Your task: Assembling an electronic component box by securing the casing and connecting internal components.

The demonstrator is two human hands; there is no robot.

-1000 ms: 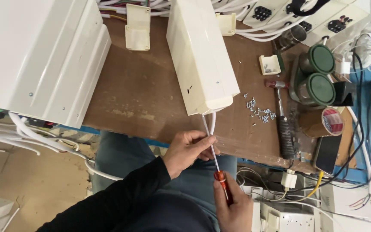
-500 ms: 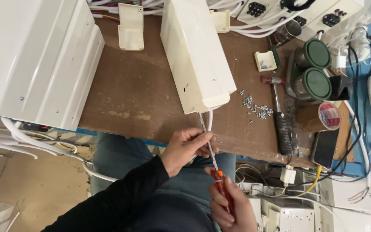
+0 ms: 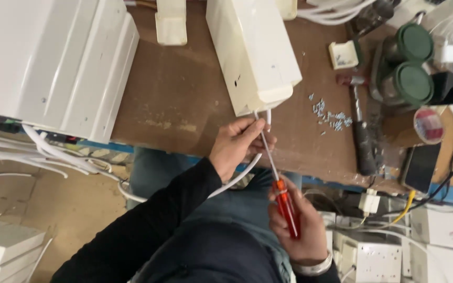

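My left hand now pinches the white cable right where it leaves the cream housing on the desk. My right hand has slid up, fingers wrapped round the orange-handled screwdriver (tip now at the housing's end).

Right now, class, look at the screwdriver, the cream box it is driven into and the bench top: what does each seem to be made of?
Screwdriver: bright metal shaft, by its thin silvery shine; glossy, see-through orange-red handle, probably plastic.
Cream box: smooth, slightly yellowed casing with rounded moulded edges, likely plastic, though painted metal is possible.
Bench top: matt brown board, scuffed and stained pale, apparently hardboard or similar pressed wood.
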